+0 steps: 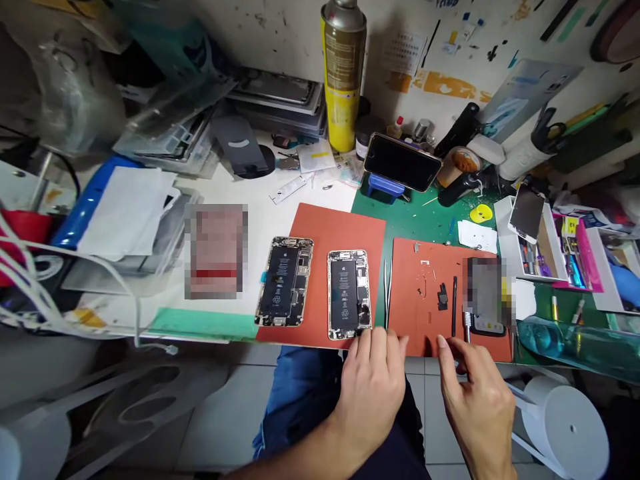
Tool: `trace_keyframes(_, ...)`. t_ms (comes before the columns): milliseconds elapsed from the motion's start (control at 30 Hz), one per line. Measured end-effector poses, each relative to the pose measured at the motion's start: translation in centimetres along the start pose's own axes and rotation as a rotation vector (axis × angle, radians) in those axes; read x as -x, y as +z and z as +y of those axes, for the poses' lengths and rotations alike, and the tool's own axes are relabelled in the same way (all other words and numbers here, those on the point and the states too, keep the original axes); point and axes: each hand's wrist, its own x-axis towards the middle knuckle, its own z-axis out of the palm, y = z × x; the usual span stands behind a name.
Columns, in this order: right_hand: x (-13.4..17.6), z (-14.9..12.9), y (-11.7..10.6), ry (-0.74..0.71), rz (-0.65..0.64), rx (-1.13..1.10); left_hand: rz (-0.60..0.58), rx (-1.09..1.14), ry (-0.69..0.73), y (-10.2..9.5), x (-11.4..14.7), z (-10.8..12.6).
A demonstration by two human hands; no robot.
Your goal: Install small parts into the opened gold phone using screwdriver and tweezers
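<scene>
Two opened iPhones lie on the left orange mat (pixel 317 267), each with a black battery bearing an Apple logo and, lower down, a recycling symbol; the finer lines of print are too small to read. The nearer opened iPhone (pixel 363 283), with its battery (pixel 344 290), is just beyond the left hand (pixel 373 377), whose fingers come down at its lower right corner; whether they touch it cannot be told. The farther opened iPhone (pixel 303 283) lies to its left, well apart from both hands. The print on the yellow spray can (pixel 345 87) and on the paper notice (pixel 404 53) on the wall is likewise illegible.

The left hand is back-up, its fingers together and bent downward; the fingertips are hidden, so I cannot tell how far its grip is open or whether it has hold of anything. Tweezers (pixel 387 290) lie just beyond it, between the mats. The right hand (pixel 477 387) is at the front edge of the right orange mat (pixel 407 293), thumb pointing forward and fingers curled. Its grip is partly open, a gap showing between thumb and forefinger with nothing visible in it. Beyond it on the counter (pixel 295 193) lie a black pry tool (pixel 455 307), a small black part (pixel 443 297) and a silver-shafted screwdriver (pixel 468 323).
</scene>
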Motion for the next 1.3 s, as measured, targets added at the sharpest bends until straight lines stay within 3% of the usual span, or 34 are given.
trace_keyframes(67,-0.3,0.1,-0.3,0.000,0.009,-0.007,0.022,0.184,0.173,-0.5,2.1,-1.0)
trace_keyframes(133,-0.6,0.4,-0.5,0.006,0.039,0.007,0.044,0.259,0.240,-1.0,4.4,-2.6)
trace_keyframes(233,-0.9,0.6,-0.5,0.018,0.052,-0.024,0.102,0.286,0.245,-1.4,6.4,-5.7)
trace_keyframes(400,-0.6,0.1,-0.3,0.056,-0.056,-0.147,0.150,0.191,0.143,-1.5,5.8,-9.2)
trace_keyframes(700,-0.4,1.3,-1.2,0.128,0.003,-0.021,0.073,0.243,0.114,-0.1,5.3,-9.7)
trace_keyframes(1067,-0.1,2.5,-1.2,0.226,0.031,0.088,0.088,0.233,0.139,-0.3,4.6,-9.6)
trace_keyframes(1300,-1.8,0.9,-0.7,0.221,-0.021,-0.116,0.104,0.294,0.138,-0.4,4.0,-9.8)
